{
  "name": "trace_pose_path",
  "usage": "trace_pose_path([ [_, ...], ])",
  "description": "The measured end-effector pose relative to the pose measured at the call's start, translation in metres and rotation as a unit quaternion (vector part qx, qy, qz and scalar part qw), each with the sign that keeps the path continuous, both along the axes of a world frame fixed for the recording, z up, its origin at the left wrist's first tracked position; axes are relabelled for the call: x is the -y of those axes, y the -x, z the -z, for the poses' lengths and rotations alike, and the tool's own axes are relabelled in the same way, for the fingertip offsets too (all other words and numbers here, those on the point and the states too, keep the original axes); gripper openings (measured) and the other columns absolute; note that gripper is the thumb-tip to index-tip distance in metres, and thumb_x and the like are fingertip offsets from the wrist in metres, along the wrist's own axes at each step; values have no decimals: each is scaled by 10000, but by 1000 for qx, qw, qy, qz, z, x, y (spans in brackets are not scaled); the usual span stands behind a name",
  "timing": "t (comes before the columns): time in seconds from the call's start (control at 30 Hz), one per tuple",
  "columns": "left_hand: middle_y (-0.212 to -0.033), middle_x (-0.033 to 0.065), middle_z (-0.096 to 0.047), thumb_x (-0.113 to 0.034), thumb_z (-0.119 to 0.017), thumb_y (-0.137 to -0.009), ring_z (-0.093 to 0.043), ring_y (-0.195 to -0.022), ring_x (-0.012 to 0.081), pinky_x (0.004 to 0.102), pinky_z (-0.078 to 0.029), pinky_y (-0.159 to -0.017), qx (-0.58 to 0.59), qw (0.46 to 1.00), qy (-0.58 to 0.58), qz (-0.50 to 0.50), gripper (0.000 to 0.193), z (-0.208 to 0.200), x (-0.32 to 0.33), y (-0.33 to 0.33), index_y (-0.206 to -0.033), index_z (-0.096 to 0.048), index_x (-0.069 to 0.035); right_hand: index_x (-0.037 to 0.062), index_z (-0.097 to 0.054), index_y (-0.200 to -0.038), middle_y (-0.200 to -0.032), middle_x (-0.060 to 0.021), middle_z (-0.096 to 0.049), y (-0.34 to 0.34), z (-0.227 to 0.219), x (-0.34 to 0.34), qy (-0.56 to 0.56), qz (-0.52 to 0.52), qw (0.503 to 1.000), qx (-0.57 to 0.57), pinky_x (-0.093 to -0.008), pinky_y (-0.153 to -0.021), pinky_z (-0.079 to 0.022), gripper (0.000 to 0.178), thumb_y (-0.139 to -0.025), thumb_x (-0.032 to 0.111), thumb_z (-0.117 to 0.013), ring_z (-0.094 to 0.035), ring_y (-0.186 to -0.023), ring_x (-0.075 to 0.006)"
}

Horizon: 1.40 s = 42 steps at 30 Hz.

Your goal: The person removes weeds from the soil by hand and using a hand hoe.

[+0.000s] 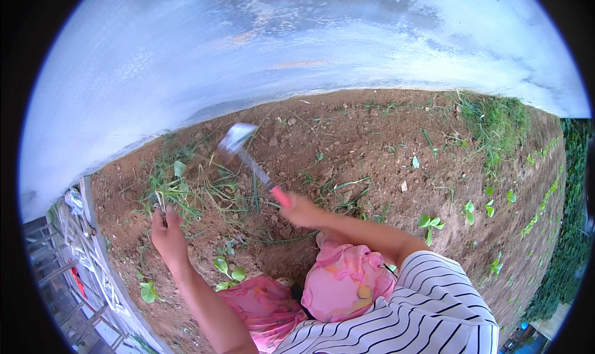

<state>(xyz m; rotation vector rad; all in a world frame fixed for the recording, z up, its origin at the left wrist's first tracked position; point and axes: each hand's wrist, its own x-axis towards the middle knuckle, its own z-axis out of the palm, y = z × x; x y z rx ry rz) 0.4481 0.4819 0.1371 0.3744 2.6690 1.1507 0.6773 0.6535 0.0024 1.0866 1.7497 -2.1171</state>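
Note:
My right hand (302, 212) is wrapped round the red grip of a small hand hoe (256, 168). Its metal blade (237, 137), smeared by motion, is raised over the brown soil near the wall. At the left, my left hand (166, 225) is closed on the pale base of a tuft of grass (168, 195), fingers pinched together. Green blades spread out from it toward the hoe. Loose grass stems (226, 187) lie on the soil between the two hands. Whether the tuft is still rooted I cannot tell.
A pale wall (310, 63) bounds the soil at the far side. Taller grass (496, 125) grows at the far right. Leafy seedlings (431, 224) dot the right side, and others (229, 270) stand close to my knees. A ledge with white piping (93, 255) runs along the left.

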Motion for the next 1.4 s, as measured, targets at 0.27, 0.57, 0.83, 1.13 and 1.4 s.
trace_pose_path([
  [0.27, -673, 22, -538, -215, -515, -898, -530, -655, 89, 252, -403, -574, -18, 1000, 2, 13, 218, -10, 17, -3, -846, -543, -5, 65, -409, -643, -483, -48, -437, -72, 36, -193, -40, 590, 804, -56, -292, -326, -349, 186, -825, 102, -420, -443, -370, -165],
  [0.57, -659, 23, -533, -224, -518, -898, -498, -636, 77, 243, -393, -574, -1, 1000, 14, 9, 221, -14, 12, -9, -842, -543, -11, 22, -417, -711, -485, -69, -455, 62, 37, -74, 55, 454, 889, 27, -306, -285, -296, 111, -793, 70, -476, -442, -346, -185],
  [0.83, -640, 18, -497, -226, -524, -893, -433, -598, 91, 251, -378, -558, 2, 1000, -1, 24, 231, 6, 6, 1, -826, -536, -5, -15, -445, -826, -515, -22, -437, -16, -8, -20, -26, 126, 992, 18, -294, -353, -385, 174, -783, 133, -526, -478, -399, -131],
  [1.13, -605, 84, -447, -193, -542, -863, -375, -554, 154, 297, -353, -529, -40, 998, 1, -47, 204, -33, 32, -13, -782, -519, -7, 70, -437, -684, -516, -49, -430, 82, 44, -83, 146, 551, 821, -42, -298, -350, -406, 151, -831, 101, -445, -461, -408, -167],
  [1.4, -607, 125, -479, -190, -540, -862, -421, -524, 210, 333, -378, -526, -68, 988, 42, -131, 216, -66, 71, -9, -757, -508, -4, 33, -445, -800, -611, -55, -485, 232, -6, 129, 176, 23, 983, 46, -315, -370, -458, 142, -834, 159, -501, -505, -456, -152],
])
